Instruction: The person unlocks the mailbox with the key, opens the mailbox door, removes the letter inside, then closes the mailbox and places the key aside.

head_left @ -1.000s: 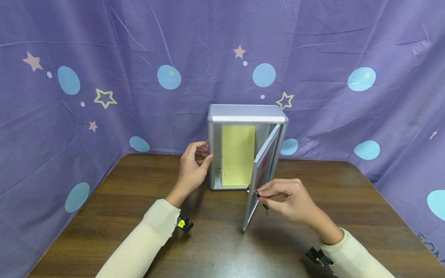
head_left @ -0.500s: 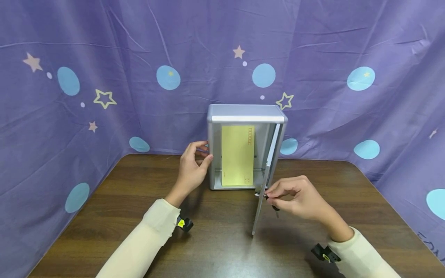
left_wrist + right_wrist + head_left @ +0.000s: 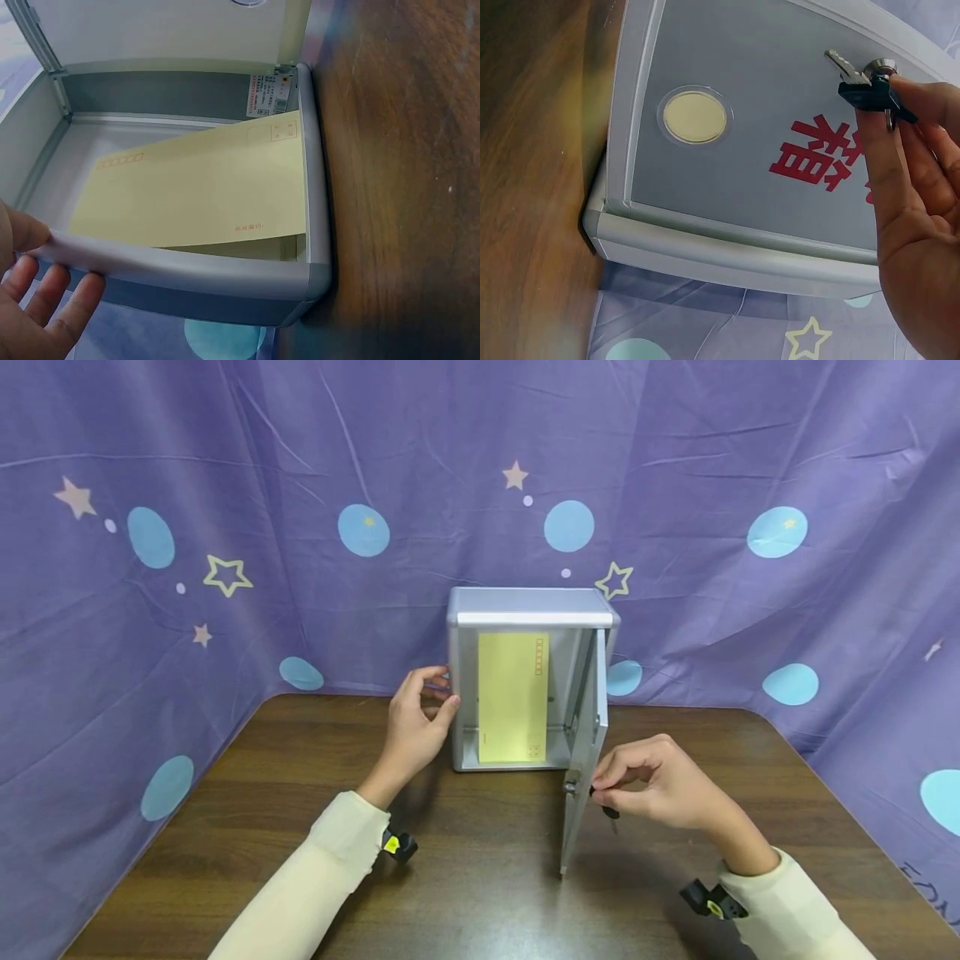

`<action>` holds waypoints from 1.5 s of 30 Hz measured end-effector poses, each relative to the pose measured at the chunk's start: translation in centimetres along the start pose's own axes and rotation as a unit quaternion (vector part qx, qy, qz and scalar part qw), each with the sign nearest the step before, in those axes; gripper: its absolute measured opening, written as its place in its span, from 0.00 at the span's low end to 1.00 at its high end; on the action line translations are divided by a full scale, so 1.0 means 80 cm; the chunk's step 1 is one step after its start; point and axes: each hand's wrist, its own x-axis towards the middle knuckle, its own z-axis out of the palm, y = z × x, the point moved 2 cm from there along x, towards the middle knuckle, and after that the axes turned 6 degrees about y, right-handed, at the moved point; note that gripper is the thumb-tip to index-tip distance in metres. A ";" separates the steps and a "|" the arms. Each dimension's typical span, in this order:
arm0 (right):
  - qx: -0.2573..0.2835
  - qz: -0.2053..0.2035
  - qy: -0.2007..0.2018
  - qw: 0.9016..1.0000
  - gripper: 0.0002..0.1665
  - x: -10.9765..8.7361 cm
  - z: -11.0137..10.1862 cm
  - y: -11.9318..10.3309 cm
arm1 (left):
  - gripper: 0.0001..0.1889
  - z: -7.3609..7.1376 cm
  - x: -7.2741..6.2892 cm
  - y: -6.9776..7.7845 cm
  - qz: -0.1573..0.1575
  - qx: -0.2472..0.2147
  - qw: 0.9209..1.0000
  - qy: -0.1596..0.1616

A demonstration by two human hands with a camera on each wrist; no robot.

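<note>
A lockable grey metal box point(image 3: 534, 602) stands upright at the back of the table. A yellow envelope point(image 3: 513, 697) leans inside it. My left hand point(image 3: 416, 722) holds the box's left side, thumb on the front rim and fingers along the outer wall. The door point(image 3: 585, 760), hinged on the right, stands swung out toward me. At its lock, my right hand point(image 3: 652, 785) pinches a black-headed key point(image 3: 870, 94); a second key point(image 3: 845, 66) dangles there. In the right wrist view, red characters point(image 3: 814, 154) and a round yellowish window point(image 3: 695, 117) mark the door's face.
The brown wooden table point(image 3: 465, 893) spreads in front of and beside the box. A purple curtain point(image 3: 435, 460) with stars and dots hangs close behind. Inside the box, a small printed label point(image 3: 268, 95) shows in the left wrist view.
The door has swung farther out to the right, drawn by my right hand on the key, and its inner side now shows. My left hand and the box have stayed put.
</note>
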 end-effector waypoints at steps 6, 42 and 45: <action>0.004 0.001 -0.009 1.000 0.19 0.000 -0.004 -0.001 | 0.21 0.003 -0.003 0.002 0.000 0.004 1.000 0.010; 0.045 0.055 -0.040 0.997 0.19 -0.007 -0.035 0.000 | 0.16 0.035 -0.028 0.026 0.158 0.023 0.986 0.041; 0.046 0.061 -0.040 0.996 0.19 -0.009 -0.037 0.001 | 0.17 0.051 -0.033 0.028 0.169 0.029 0.985 0.009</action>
